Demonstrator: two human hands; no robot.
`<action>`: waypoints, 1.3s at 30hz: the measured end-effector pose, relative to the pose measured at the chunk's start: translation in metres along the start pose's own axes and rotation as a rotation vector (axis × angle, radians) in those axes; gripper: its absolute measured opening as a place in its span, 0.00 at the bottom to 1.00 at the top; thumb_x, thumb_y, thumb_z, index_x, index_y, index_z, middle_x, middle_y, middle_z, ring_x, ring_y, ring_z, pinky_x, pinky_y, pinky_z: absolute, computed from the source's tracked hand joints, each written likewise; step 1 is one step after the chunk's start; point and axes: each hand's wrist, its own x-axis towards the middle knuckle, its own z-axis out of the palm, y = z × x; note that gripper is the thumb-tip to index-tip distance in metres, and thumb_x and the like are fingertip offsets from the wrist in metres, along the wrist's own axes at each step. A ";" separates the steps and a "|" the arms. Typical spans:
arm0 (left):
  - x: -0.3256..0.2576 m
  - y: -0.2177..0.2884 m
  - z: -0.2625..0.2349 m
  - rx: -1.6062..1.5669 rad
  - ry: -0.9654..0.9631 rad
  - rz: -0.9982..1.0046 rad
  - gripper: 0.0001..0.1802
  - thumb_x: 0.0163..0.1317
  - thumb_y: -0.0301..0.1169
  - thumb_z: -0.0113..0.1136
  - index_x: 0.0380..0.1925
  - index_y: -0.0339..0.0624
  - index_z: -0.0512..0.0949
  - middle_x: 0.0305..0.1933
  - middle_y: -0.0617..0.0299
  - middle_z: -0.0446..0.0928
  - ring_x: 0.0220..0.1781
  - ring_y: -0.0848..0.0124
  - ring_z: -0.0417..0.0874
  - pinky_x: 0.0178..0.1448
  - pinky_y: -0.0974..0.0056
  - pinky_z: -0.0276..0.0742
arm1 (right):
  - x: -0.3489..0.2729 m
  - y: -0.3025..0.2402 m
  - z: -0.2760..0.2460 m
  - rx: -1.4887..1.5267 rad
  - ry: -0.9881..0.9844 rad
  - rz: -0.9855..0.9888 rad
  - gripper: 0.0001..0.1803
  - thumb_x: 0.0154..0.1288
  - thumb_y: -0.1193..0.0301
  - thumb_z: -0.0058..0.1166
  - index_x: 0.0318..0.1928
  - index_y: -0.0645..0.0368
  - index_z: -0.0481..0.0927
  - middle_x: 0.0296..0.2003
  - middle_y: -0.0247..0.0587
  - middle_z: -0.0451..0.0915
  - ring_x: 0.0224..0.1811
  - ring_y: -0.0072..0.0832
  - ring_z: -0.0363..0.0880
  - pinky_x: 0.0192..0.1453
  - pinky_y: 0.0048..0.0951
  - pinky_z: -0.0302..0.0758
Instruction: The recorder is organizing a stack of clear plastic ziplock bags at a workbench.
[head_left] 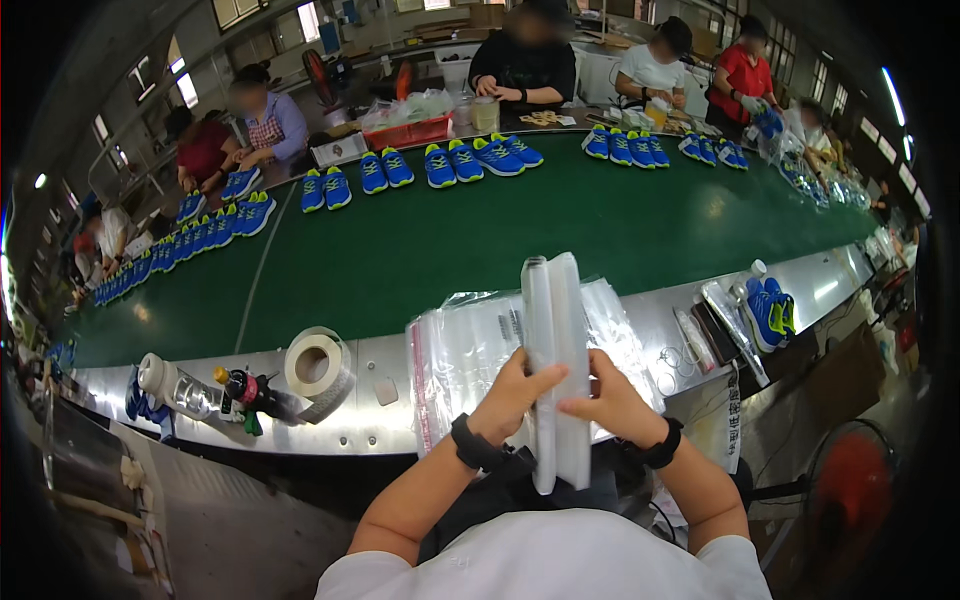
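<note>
We hold one bundle of clear plastic bags (572, 345) upright at the near edge of the metal counter (365, 425), in front of our chest. It shows two tall strips side by side; we cannot tell whether they are joined. The grip of our left hand (512, 397) clasps its left side, thumb across the plastic, and the grip of our right hand (622, 402) clasps its right side. Behind it, one flat stack of bags (455, 370) lies on the counter. To the left we count one roll of tape (337, 378) and two bottles, one clear (195, 395) and one dark (248, 389); to the right, two blue shoes (763, 322). Eight more shoes (440, 166) stand along the middle of the green belt (400, 250)'s far edge, near one red basket (410, 134).
</note>
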 end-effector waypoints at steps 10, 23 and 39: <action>0.004 -0.021 -0.034 -0.182 0.032 -0.199 0.29 0.64 0.42 0.45 0.56 0.29 0.63 0.50 0.52 0.73 0.51 0.66 0.76 0.55 0.61 0.71 | 0.005 -0.001 -0.039 0.746 -0.073 0.067 0.25 0.57 0.76 0.54 0.56 0.67 0.66 0.45 0.40 0.75 0.47 0.23 0.74 0.52 0.26 0.72; -0.016 -0.018 0.005 -0.384 -0.281 -0.071 0.31 0.61 0.42 0.57 0.57 0.33 0.64 0.53 0.56 0.71 0.53 0.69 0.74 0.57 0.63 0.71 | 0.005 0.002 -0.043 0.848 -0.101 0.038 0.29 0.55 0.73 0.58 0.57 0.65 0.65 0.47 0.42 0.75 0.47 0.26 0.76 0.53 0.28 0.73; -0.029 0.005 -0.010 -0.523 -0.048 -0.098 0.16 0.59 0.23 0.54 0.48 0.33 0.71 0.44 0.57 0.77 0.43 0.71 0.79 0.49 0.66 0.76 | 0.004 -0.006 -0.028 -0.655 0.184 -0.365 0.29 0.57 0.78 0.48 0.61 0.65 0.61 0.58 0.55 0.62 0.58 0.41 0.65 0.61 0.33 0.62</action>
